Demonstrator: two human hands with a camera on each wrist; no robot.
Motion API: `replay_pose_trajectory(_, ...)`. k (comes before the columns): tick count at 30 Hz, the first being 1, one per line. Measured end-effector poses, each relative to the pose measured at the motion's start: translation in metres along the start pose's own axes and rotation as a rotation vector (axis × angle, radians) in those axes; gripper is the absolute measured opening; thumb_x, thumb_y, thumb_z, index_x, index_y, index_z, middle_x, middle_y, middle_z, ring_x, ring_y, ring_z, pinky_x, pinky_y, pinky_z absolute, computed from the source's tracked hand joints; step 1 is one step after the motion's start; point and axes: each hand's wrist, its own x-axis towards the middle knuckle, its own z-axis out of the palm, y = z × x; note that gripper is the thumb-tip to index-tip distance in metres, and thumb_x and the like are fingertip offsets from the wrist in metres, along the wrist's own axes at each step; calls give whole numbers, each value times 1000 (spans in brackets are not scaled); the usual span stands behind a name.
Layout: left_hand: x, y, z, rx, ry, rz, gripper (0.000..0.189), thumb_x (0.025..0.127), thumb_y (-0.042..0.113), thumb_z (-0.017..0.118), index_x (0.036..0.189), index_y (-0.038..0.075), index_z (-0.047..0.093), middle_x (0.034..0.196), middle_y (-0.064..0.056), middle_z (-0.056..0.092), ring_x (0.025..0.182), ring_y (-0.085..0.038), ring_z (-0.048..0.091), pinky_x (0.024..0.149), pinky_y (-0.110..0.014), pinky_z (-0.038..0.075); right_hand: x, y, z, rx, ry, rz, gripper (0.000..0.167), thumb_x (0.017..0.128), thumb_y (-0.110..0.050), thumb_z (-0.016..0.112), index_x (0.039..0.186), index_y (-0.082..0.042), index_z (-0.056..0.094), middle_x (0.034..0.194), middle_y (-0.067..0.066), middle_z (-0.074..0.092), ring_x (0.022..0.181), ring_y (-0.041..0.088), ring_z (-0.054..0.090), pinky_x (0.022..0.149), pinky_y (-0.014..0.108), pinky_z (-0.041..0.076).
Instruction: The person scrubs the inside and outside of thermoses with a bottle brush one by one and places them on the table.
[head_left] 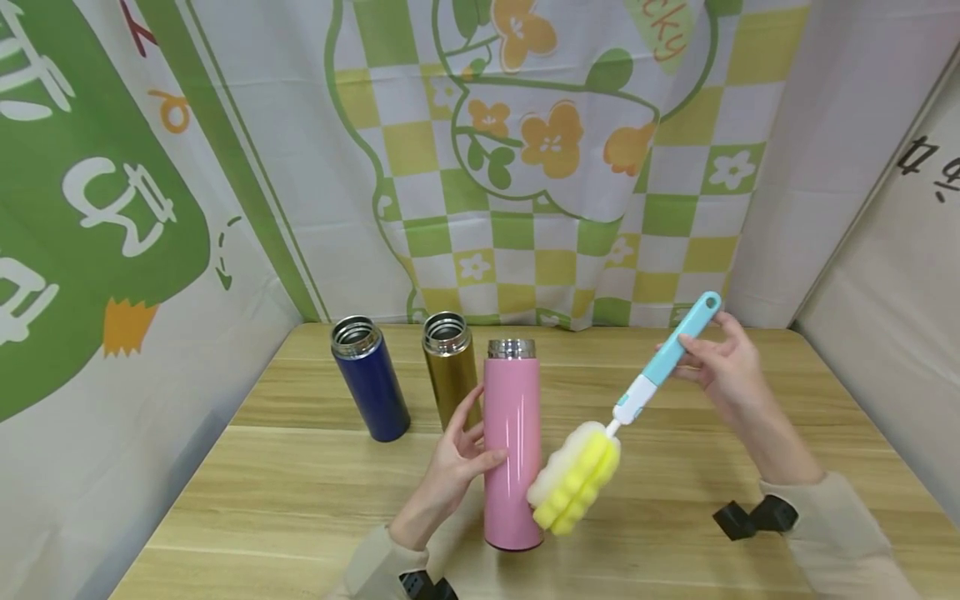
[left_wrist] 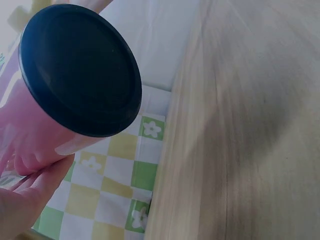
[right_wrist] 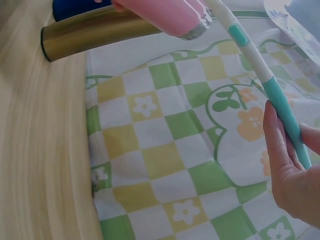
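Observation:
My left hand [head_left: 448, 468] grips a pink thermos bottle [head_left: 513, 450] around its side, its metal mouth uncapped at the top. In the left wrist view the dark base of the pink bottle [left_wrist: 80, 70] shows, raised off the table. Pinched by the turquoise handle between thumb and fingers, a bottle brush [head_left: 667, 358] hangs from my right hand [head_left: 723, 367], sponge end down. Its yellow and white sponge head [head_left: 576, 477] is beside the lower part of the pink bottle, outside it. The right wrist view shows the handle [right_wrist: 283, 107] across the fingers.
Behind the left hand stand a blue bottle [head_left: 372, 387] and a gold bottle [head_left: 450, 367], both uncapped and upright on the wooden table [head_left: 285, 500]. A patterned curtain [head_left: 555, 275] hangs along the table's back edge, with cloth walls at both sides.

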Motion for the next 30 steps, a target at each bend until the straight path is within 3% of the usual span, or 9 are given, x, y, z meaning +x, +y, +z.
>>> replay_pose_trajectory(10,-5,0,0,-23,-35,-40,91,76,6,66,141,11,3,129,-27,36,105,-22,52,86,-42,42,11,-23,-1,219,165,-109,35,84,12,47,112,-1,30,77,22,64,72,32,64,65,38,51)
replay_pose_trajectory(16,-8,0,0,-72,-77,-59,87,79,0,59,141,12,-1,127,-19,40,105,-21,51,86,-40,42,13,-30,-1,253,260,-161,38,82,11,50,113,-1,31,74,21,62,70,31,64,64,38,51)
replay_pose_trajectory(24,-10,-1,1,-120,-110,-85,82,81,-3,49,140,13,-5,120,-12,44,103,-20,52,86,-36,42,12,-35,1,269,318,-192,41,81,11,52,113,-4,31,75,21,60,72,32,64,66,38,51)
replay_pose_trajectory(30,-8,-2,5,-112,-55,-115,87,79,2,59,140,15,-3,111,-11,51,99,-20,55,83,-37,43,12,-35,3,291,328,-222,39,81,13,51,111,-4,32,75,20,57,73,34,64,66,39,51)
